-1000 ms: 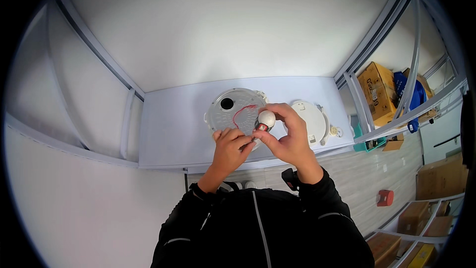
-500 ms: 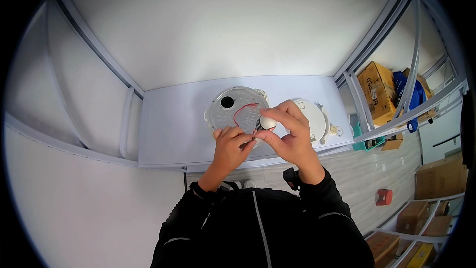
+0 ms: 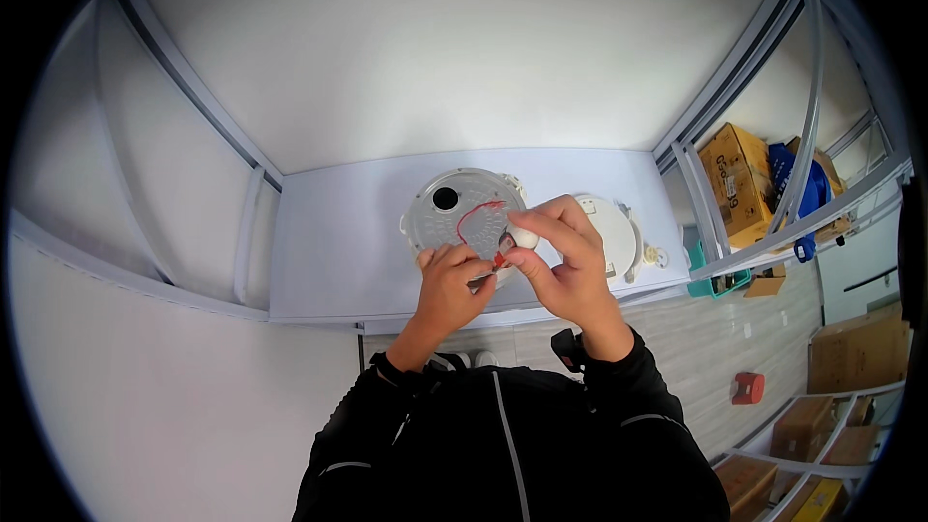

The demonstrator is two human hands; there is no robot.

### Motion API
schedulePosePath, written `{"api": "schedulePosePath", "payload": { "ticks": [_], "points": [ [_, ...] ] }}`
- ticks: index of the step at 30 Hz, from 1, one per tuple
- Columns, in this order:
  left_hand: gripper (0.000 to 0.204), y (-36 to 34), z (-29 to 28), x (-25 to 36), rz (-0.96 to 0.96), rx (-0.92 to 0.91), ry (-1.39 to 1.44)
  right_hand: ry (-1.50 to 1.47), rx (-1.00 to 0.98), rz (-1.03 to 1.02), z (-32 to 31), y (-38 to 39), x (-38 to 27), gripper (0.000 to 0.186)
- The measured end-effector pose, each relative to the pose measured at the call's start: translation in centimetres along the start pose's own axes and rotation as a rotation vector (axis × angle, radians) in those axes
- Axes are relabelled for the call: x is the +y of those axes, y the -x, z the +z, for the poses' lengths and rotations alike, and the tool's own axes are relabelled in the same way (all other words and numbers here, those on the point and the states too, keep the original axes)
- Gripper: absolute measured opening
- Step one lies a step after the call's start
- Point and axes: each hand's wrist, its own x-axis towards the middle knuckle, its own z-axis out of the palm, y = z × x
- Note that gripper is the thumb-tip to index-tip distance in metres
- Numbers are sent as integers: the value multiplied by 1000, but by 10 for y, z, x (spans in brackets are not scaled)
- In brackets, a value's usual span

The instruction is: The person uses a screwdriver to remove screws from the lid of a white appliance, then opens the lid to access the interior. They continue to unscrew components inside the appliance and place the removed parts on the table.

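My right hand [image 3: 576,275] grips a small part [image 3: 523,238] with a white rounded end and a dark and red side between thumb and fingers. Close against it, my left hand [image 3: 445,292] is closed, its fingertips pinched at the red bit on the part's lower side; what exactly they pinch is too small to make out. Both hands are over the near side of a round pale housing [image 3: 418,220] with a black round hole [image 3: 445,198]. A red wire [image 3: 464,220] curls inside the housing, partly hidden by my hands.
To the right on the white table [image 3: 329,242] lies a round white cover [image 3: 601,217], with a pale coiled cord [image 3: 656,256] beside it. Frame posts flank the table. Beyond them are a cardboard box [image 3: 737,184], a teal basket [image 3: 713,282], a red stool [image 3: 748,388] and shelved boxes [image 3: 807,425].
The small part has been turned in my right hand, so more of its red side shows near my left fingertips. Both hands stay in nearly the same place.
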Motion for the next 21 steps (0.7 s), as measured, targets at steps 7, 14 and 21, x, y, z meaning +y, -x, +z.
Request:
{"api": "schedulePosePath", "payload": {
  "ticks": [7, 14, 21],
  "points": [
    [12, -2, -1, 3, 0, -1, -5, -104, 41, -12, 6, -4, 1, 43],
    [12, -2, -3, 4, -24, -17, -10, -77, 43, 69, 2, 4, 3, 38],
    [12, -3, -2, 3, -35, -20, -4, -116, 70, -14, 3, -10, -2, 32]
  ]
}}
